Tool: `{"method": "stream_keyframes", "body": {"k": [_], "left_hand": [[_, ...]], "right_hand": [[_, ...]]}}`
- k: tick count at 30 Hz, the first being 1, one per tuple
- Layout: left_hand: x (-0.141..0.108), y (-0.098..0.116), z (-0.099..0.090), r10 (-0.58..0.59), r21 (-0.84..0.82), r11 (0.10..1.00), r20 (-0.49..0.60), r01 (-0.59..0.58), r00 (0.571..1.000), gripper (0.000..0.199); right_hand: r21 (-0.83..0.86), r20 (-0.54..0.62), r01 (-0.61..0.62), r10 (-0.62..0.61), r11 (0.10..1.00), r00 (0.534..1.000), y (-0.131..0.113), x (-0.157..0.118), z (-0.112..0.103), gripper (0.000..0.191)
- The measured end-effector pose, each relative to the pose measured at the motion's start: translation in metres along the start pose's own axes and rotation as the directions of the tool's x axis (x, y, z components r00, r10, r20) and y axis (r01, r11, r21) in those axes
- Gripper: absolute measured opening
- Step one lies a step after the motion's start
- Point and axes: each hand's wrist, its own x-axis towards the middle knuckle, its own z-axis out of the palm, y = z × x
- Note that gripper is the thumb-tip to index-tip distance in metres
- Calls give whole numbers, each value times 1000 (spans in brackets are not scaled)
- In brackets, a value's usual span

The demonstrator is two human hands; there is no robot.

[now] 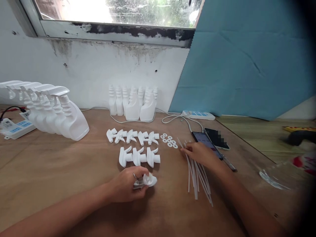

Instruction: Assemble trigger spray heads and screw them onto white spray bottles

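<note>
Left hand (128,187) lower centre grips a white trigger sprayer head (148,180) on the brown worktop (61,164). Right hand (199,154) rests on white dip tubes (197,179) right of centre. Loose sprayer heads (133,136) and washers (169,140) mid-frame.

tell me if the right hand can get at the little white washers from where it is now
Probably yes. The right hand rests on the thin white tubes, and the washers lie just beyond its fingertips on bare table. Nothing stands between them. The left hand, holding a spray head, is well clear.
</note>
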Motion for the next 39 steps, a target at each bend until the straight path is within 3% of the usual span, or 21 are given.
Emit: {"method": "stream_keyframes", "body": {"k": [3, 8, 13, 15, 16, 17, 19, 21, 23, 26, 29, 32, 34, 39], "left_hand": [[1, -2, 0, 62, 40, 997, 19, -63, 998, 26], [1, -4, 1, 130, 55, 990, 10, -130, 991, 29], [0, -2, 0, 176, 81, 981, 14, -176, 984, 30], [0, -1, -1, 195, 86, 977, 9, -195, 981, 29], [0, 0, -1, 201, 85, 976, 10, -201, 980, 29], [-1, 1, -1, 203, 83, 976, 12, -204, 979, 29], [-1, 1, -2, 177, 70, 981, 19, -178, 984, 28], [-2, 2, -2, 85, 31, 996, 23, -86, 996, 32], [-3, 2, -3, -27, -33, 999, 37, 28, 999, 43], [-2, 4, -4, -108, -105, 988, 60, 114, 992, 52], [-1, 7, -7, -99, -125, 986, 59, 106, 993, 42], [0, 9, -9, -81, -141, 986, 64, 89, 995, 39], [0, 9, -9, -83, -147, 985, 62, 92, 995, 38], [-1, 6, -6, -73, -153, 985, 40, 78, 997, 34]], "right_hand": [[84, 79, -34, 28, 996, 996, 16, 5, 8, 35], [158, 82, -51, 39, 986, 996, 19, 9, 16, 22], [259, 28, -62, 57, 964, 998, 10, 5, 2, 22], [399, 15, -53, 51, 916, 999, -4, 0, -9, 24], [508, 7, -39, 41, 860, 999, -14, -3, -15, 26], [692, 1, -25, 35, 721, 999, -25, -7, -22, 26], [935, -51, 49, -5, 350, 999, -50, -16, -33, 24], [994, -66, 72, -68, 82, 996, -76, -24, -42, 24], [997, -68, 60, -155, -57, 986, -99, -30, -47, 20], [985, -101, 60, -258, -161, 961, -128, -37, -50, 15], [976, -122, 58, -303, -210, 945, -150, -42, -48, 19], [958, -175, 93, -294, -272, 940, -167, -44, -42, 21], [938, -203, 108, -271, -329, 941, -175, -44, -35, 34], [914, -188, 62, -283, -402, 940, -186, -43, -17, 48]]}}
